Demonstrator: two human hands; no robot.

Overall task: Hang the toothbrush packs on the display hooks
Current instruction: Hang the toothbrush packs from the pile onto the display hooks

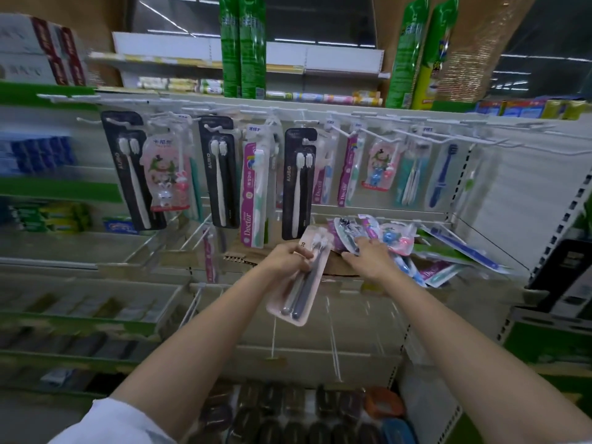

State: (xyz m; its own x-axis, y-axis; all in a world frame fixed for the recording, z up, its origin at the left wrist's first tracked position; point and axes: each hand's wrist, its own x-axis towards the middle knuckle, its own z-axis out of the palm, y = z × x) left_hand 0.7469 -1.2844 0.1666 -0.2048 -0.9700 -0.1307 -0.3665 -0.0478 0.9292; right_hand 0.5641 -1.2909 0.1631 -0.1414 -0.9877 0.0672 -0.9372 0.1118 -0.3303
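Left hand (290,256) has its fingers wrapped round a pink twin toothbrush pack (299,278), held off the hooks. Right hand (365,254) rests flat-ish, fingers looking uncurled, on the loose pack pile (400,243). Behind, black packs (296,184) hang on the hooks (368,134).

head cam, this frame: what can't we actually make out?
- Left hand: its fingers hide the middle of the pink pack, head view.
- Right hand: fingertips buried in the loose packs; grip unclear.
- Left shelves: blurred by motion.
- Pack's hang hole: too small.
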